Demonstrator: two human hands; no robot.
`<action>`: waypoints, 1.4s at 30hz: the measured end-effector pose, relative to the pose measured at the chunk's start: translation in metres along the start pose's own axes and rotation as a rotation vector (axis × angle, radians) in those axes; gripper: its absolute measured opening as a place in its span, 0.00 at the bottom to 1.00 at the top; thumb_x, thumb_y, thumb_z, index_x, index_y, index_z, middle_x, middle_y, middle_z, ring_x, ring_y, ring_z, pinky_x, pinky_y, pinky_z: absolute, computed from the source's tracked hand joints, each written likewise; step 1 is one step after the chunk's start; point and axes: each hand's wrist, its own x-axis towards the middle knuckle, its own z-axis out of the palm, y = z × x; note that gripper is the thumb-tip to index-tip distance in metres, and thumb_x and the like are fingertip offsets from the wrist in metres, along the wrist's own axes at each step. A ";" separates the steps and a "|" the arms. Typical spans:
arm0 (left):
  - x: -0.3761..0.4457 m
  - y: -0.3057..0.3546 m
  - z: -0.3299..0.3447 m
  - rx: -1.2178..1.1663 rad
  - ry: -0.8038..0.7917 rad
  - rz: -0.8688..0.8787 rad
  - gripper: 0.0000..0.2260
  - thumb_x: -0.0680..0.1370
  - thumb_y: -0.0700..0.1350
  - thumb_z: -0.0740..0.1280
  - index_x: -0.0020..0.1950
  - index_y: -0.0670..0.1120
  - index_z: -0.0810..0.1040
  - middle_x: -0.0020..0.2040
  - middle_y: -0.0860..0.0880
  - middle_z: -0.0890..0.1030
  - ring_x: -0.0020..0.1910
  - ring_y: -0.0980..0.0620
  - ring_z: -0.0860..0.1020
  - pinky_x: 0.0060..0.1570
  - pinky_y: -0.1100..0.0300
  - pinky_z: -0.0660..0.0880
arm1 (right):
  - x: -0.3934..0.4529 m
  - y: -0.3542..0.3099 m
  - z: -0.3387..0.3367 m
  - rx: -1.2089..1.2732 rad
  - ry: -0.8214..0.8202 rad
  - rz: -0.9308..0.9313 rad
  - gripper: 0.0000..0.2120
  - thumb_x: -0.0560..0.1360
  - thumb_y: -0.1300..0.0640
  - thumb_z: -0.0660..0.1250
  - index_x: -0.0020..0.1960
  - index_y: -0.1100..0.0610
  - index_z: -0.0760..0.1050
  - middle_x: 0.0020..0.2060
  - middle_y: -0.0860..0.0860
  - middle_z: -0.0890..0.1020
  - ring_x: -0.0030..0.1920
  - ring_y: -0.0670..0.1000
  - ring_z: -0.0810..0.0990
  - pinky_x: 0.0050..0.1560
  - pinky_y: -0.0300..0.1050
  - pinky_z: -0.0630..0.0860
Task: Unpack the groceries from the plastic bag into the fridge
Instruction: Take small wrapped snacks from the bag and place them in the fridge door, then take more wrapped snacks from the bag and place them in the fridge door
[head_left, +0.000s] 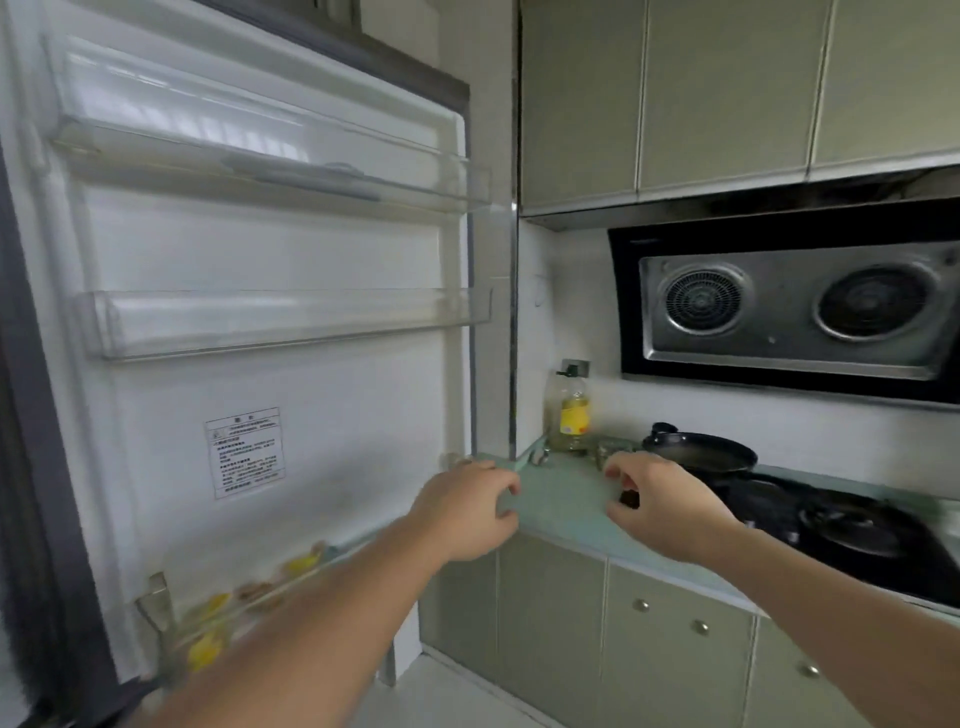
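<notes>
Fridge door (291, 364) open, both hands out over the desk (566, 504).

Your left hand (470, 512) and right hand (662, 512) each hold a loose, half-curled grip with nothing in it. No plastic bag shows, so find it first, then load the bare door shelves (291, 325) before the crowded bottom one. Yellow items (208, 642) there are too blurred to name; the fridge interior is out of view.

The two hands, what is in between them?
Between the left hand and the right hand the head view shows only bare green countertop. The oil bottle stands farther back, by the wall.
</notes>
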 end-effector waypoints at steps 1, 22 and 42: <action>0.007 0.015 0.002 -0.025 -0.001 0.023 0.16 0.76 0.52 0.64 0.63 0.55 0.74 0.61 0.53 0.76 0.61 0.50 0.73 0.57 0.54 0.72 | -0.010 0.013 -0.012 -0.017 0.013 0.025 0.13 0.74 0.49 0.64 0.58 0.48 0.72 0.50 0.46 0.76 0.49 0.49 0.76 0.51 0.46 0.76; 0.086 0.455 0.110 -0.317 -0.216 0.561 0.18 0.72 0.56 0.66 0.62 0.58 0.73 0.59 0.58 0.73 0.58 0.54 0.73 0.53 0.56 0.72 | -0.317 0.311 -0.207 -0.187 0.173 0.750 0.18 0.75 0.47 0.65 0.63 0.49 0.71 0.52 0.45 0.72 0.44 0.47 0.74 0.45 0.42 0.73; 0.162 0.768 0.215 -0.553 -0.435 1.202 0.17 0.74 0.55 0.67 0.62 0.54 0.75 0.58 0.53 0.76 0.56 0.53 0.75 0.58 0.54 0.74 | -0.453 0.442 -0.271 -0.392 0.366 1.350 0.17 0.73 0.47 0.68 0.60 0.48 0.73 0.54 0.46 0.77 0.47 0.45 0.73 0.50 0.40 0.74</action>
